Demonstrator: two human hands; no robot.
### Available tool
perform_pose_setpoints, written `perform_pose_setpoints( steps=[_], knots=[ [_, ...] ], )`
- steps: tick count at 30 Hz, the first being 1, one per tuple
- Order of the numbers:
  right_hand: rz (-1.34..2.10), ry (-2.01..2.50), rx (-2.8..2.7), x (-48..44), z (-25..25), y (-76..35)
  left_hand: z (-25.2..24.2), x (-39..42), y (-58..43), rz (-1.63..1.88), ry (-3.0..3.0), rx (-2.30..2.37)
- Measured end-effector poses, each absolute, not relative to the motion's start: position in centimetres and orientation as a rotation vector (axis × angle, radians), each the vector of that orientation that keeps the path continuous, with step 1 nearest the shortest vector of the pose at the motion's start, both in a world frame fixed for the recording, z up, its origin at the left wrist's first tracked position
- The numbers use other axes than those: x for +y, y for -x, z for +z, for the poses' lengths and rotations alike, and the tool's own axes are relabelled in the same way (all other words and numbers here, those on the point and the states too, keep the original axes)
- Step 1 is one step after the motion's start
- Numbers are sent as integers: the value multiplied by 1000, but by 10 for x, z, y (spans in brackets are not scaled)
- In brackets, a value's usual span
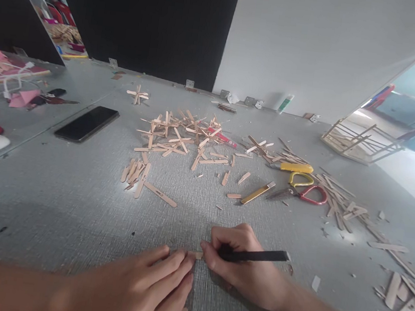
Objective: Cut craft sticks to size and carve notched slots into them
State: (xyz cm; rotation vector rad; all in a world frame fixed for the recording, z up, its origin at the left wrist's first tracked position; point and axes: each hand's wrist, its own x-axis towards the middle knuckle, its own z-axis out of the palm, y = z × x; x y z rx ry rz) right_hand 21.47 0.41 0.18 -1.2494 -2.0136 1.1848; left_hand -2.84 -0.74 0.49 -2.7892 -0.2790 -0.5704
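Note:
At the near edge of the table, my left hand [152, 282] lies with its fingers together, pressing a small wooden craft stick [198, 256] against the surface. Most of that stick is covered by my fingers. My right hand [246, 258] is closed around a slim black pen-shaped tool [261, 256], its back end pointing right. The tool's tip is hidden behind my fingers, close to the stick's right end. Beyond my hands lie a loose cut stick [160, 194] and a gold-coloured cutter [258, 193]. Scissors [313, 194] with yellow and red handles rest farther right.
A heap of crossed craft sticks [180, 134] covers the table's middle. Right of it lie a yellow-handled cutter [297, 167] and scattered stick pieces [341, 207]. A black phone [87, 123] lies left. A stick frame [362, 142] stands by the back panel [300, 46].

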Motion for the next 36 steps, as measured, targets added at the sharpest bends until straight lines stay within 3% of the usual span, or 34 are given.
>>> perform_pose_setpoints(
  steps=[30, 36],
  knots=[
    [1107, 1175, -2050, 6, -2, -216, 12, -7, 25, -572, 2758, -276],
    [1235, 1263, -1992, 5, -1, -216, 8, -8, 26, -584, 2765, -270]
  ],
)
